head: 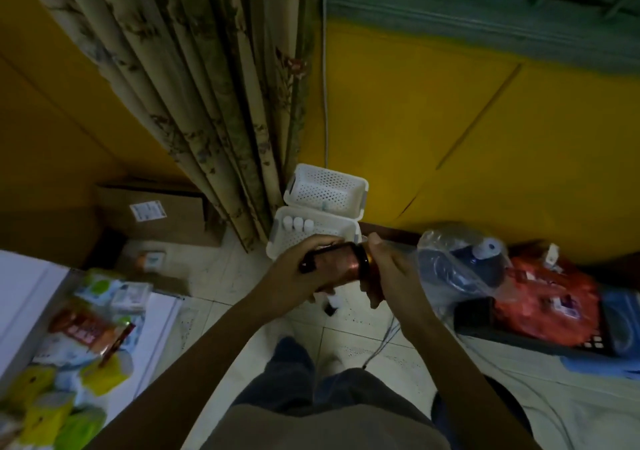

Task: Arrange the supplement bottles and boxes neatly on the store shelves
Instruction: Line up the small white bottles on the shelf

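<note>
**Both hands on a copper bottle**

The left hand (pixel 294 271) wraps its fingers round the body of a copper-coloured supplement bottle (pixel 341 264), which is held on its side between the two hands. The right hand (pixel 384 276) curls over the bottle's cap end and hides the cap. Just beyond the hands stand two white perforated baskets (pixel 325 190), the nearer one holding small white bottles (pixel 298 222). Left of the left hand, boxes and packets (pixel 86 325) lie on a white surface (pixel 20 293). Right of the right hand sit a clear plastic bag (pixel 457 259) and a black crate (pixel 519 332).

We wear a dull grey-brown shirt (pixel 322 429) over dark blue-grey trousers (pixel 294 370); our forearms (pixel 207 345), left hand (pixel 298 271) and right hand (pixel 384 269) are bare.
</note>
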A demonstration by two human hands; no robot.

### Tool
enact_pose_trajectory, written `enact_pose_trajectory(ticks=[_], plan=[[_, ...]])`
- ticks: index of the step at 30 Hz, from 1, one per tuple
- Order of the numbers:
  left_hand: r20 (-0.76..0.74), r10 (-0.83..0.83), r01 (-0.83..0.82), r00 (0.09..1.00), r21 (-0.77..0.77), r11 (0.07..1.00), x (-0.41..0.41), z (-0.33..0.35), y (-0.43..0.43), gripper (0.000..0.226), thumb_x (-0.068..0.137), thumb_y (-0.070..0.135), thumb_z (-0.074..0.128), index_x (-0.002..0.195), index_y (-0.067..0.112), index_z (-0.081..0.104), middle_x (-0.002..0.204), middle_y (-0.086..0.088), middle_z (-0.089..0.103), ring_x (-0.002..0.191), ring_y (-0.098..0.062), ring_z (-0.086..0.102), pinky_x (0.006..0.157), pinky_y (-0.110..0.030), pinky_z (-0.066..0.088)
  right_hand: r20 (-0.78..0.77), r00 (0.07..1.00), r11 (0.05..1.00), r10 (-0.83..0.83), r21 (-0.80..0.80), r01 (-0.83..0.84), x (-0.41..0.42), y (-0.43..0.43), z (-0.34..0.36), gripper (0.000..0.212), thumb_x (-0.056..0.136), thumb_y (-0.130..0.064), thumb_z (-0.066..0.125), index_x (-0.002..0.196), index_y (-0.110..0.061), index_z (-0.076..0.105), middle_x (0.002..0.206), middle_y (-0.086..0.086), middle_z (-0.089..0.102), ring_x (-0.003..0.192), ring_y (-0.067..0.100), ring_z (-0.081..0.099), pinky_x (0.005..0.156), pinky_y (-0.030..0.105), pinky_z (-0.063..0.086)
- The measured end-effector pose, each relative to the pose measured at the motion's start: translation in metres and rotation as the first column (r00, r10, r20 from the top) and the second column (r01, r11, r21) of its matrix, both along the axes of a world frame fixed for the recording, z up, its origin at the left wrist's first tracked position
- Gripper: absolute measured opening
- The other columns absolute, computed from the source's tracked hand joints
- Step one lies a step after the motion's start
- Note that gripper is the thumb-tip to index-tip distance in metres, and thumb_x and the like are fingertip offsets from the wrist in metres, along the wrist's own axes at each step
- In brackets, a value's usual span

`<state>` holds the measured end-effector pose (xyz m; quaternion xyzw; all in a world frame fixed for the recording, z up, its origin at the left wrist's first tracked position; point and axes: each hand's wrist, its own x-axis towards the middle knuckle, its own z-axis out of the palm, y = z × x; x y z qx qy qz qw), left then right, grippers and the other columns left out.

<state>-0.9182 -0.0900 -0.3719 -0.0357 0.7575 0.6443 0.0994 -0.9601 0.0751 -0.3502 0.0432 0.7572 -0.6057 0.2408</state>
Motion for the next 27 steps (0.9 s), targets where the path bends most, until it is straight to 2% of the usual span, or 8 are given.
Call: enact_pose_trajectory(ticks=[4,7,12,16,19,22,24,27], plan=[[0.492,0.071,-0.283,0.868,0.372,0.884,-0.024,-0.013,-0.030,0.038,0.077,0.052,0.063,0.101,0.022,0.064,0.094,-0.009,0.068,0.081,-0.030,0.060,0.059,-0.031,0.044,-0.046,0.994,0.995,0.097,-0.006,-0.098,-0.031,-0.030,-0.005,0.019,0.099,-0.024,0.045,0.101,-0.019,0.063,0.067,0.001,0.061,0.049,0.011,0.054,0.047,0.025,0.044],[0.623,-0.015,-0.391,0.782,0.509,0.767,-0.042,-0.029,-0.051,0.037,0.087,0.049,0.050,0.098,0.016,0.066,0.084,-0.013,0.070,0.070,-0.026,0.054,0.048,-0.024,0.039,-0.004,0.982,0.981,0.190,0.031,-0.190,-0.059,-0.052,-0.016,0.017,0.098,-0.018,0.048,0.092,-0.022,0.064,0.069,0.002,0.061,0.049,0.009,0.055,0.046,0.024,0.043],[0.725,0.004,-0.506,0.689,0.476,0.719,-0.064,-0.056,-0.065,0.060,0.078,0.054,0.052,0.127,0.020,0.051,0.107,-0.012,0.068,0.081,-0.024,0.068,0.060,-0.027,0.054,0.230,0.971,0.996,0.068,0.047,-0.081,-0.094,-0.066,-0.059,0.018,0.095,-0.026,0.055,0.084,-0.013,0.061,0.069,0.008,0.061,0.051,0.014,0.055,0.046,0.025,0.046],[0.735,0.167,-0.465,0.658,0.222,0.857,-0.092,-0.079,-0.058,0.054,0.095,0.033,0.049,0.145,0.022,0.031,0.139,-0.010,0.050,0.113,-0.027,0.056,0.086,-0.031,0.046,0.243,0.970,0.973,0.009,0.221,-0.064,-0.129,-0.062,-0.118,0.036,0.085,-0.042,0.067,0.096,-0.007,0.063,0.080,0.007,0.067,0.064,0.016,0.065,0.054,0.026,0.050],[0.692,0.258,-0.432,0.675,0.086,0.898,-0.110,-0.108,-0.042,0.063,0.096,0.022,0.053,0.148,0.017,0.019,0.143,-0.005,0.041,0.128,-0.022,0.044,0.090,-0.024,0.041,0.097,0.947,0.797,0.308,0.516,-0.312,-0.154,-0.052,-0.160,0.035,0.084,-0.047,0.063,0.101,-0.015,0.062,0.086,-0.001,0.066,0.077,0.016,0.065,0.066,0.028,0.050],[0.649,0.318,-0.416,0.690,-0.003,0.909,-0.127,-0.124,-0.016,0.064,0.097,0.016,0.049,0.149,0.016,0.012,0.135,0.001,0.039,0.125,-0.011,0.037,0.081,-0.005,0.039,0.070,0.756,0.468,0.651,0.747,-0.472,-0.188,-0.043,-0.193,0.026,0.092,-0.033,0.054,0.112,-0.017,0.058,0.100,0.003,0.060,0.091,0.024,0.061,0.072,0.031,0.045],[0.633,0.347,-0.320,0.692,-0.162,0.934,-0.129,-0.138,0.001,0.070,0.097,0.024,0.050,0.151,0.019,0.006,0.149,-0.006,0.035,0.134,-0.020,0.036,0.099,-0.019,0.036,0.080,0.567,0.282,0.820,0.805,-0.522,-0.208,-0.045,-0.214,0.034,0.091,-0.031,0.058,0.123,-0.018,0.056,0.113,0.010,0.056,0.099,0.028,0.059,0.076,0.033,0.046],[0.584,0.404,-0.221,0.704,-0.359,0.907,-0.126,-0.168,0.024,0.071,0.095,0.034,0.054,0.151,0.020,0.013,0.153,-0.009,0.032,0.137,-0.025,0.035,0.107,-0.036,0.035,0.091,0.336,0.133,0.937,0.798,-0.588,-0.230,-0.057,-0.249,0.037,0.093,-0.028,0.057,0.129,-0.019,0.054,0.125,0.012,0.049,0.107,0.030,0.056,0.081,0.033,0.046]])
